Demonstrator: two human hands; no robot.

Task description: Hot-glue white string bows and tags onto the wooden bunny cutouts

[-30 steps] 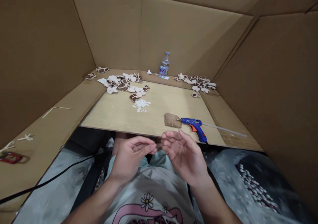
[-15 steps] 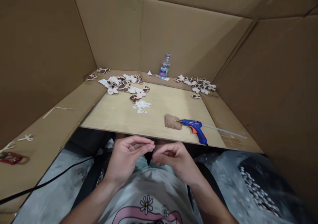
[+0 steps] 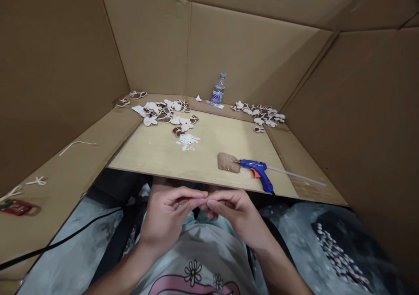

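Note:
My left hand (image 3: 172,214) and my right hand (image 3: 231,207) meet fingertip to fingertip over my lap, just below the board's front edge. Both are closed in a pinch, thumbs against forefingers. Whatever they may hold is hidden or too small to make out. On the light wooden board (image 3: 163,155) beyond them, a blue glue gun (image 3: 258,170) lies with its nozzle on a brown pad (image 3: 228,162) and a clear glue stick (image 3: 297,176) out of its back. Small white tags (image 3: 189,140) lie scattered left of the pad.
Brown and white bow-tied pieces lie in a left pile (image 3: 163,111) and a right pile (image 3: 262,114). A water bottle (image 3: 218,90) stands at the back. Cardboard walls (image 3: 255,46) enclose the board. Red-handled snips (image 3: 16,207) and a black cable (image 3: 75,231) are at left.
My hands have come together, closing the gap between their fingertips. The glue gun, tags and piles have stayed in place; the view has shifted slightly.

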